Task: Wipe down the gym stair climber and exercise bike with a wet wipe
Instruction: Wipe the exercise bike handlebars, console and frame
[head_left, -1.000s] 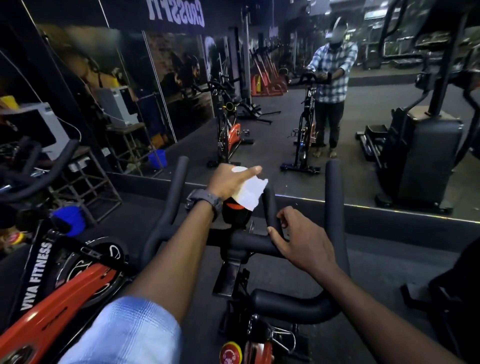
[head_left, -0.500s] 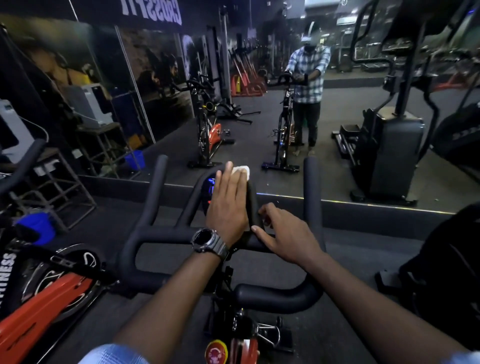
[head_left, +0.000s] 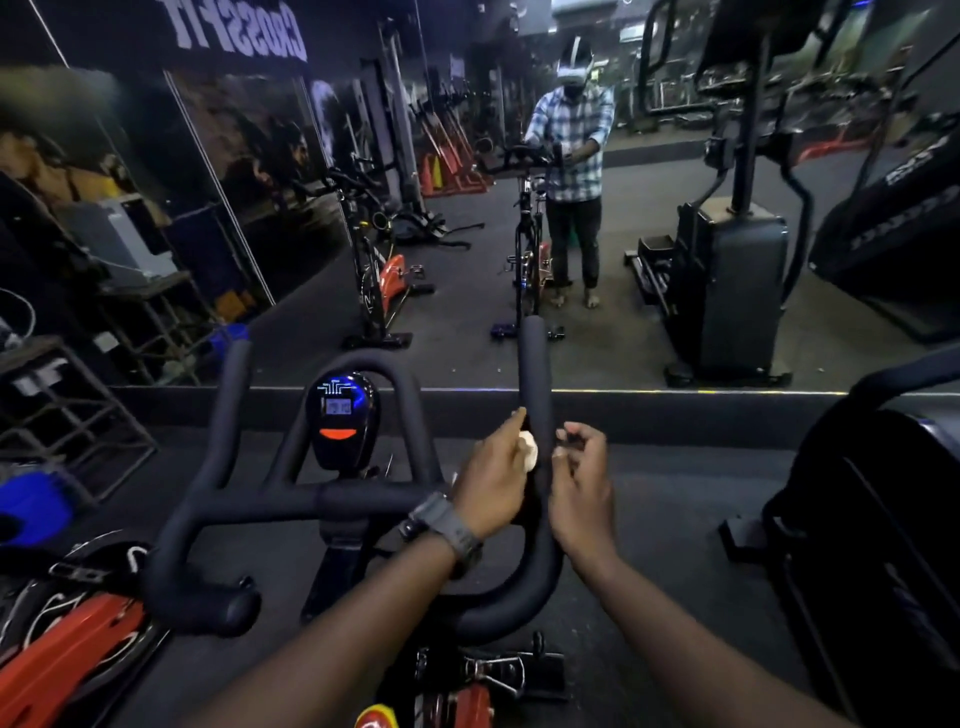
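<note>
The right handlebar horn (head_left: 535, 374) stands between the left hand (head_left: 491, 486) on its left and the right hand (head_left: 582, 483) on its right. The wet wipe (head_left: 529, 451) sits between the left hand and the horn. The console (head_left: 340, 421) lies left of the horn, inside the handlebar loop. The mirror (head_left: 519, 208) stands beyond the horn, the stair climber (head_left: 893, 519) to its right

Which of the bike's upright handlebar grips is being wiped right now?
The right-hand upright grip: the left hand presses the wet wipe against it; the left-hand grip stands untouched.
</note>
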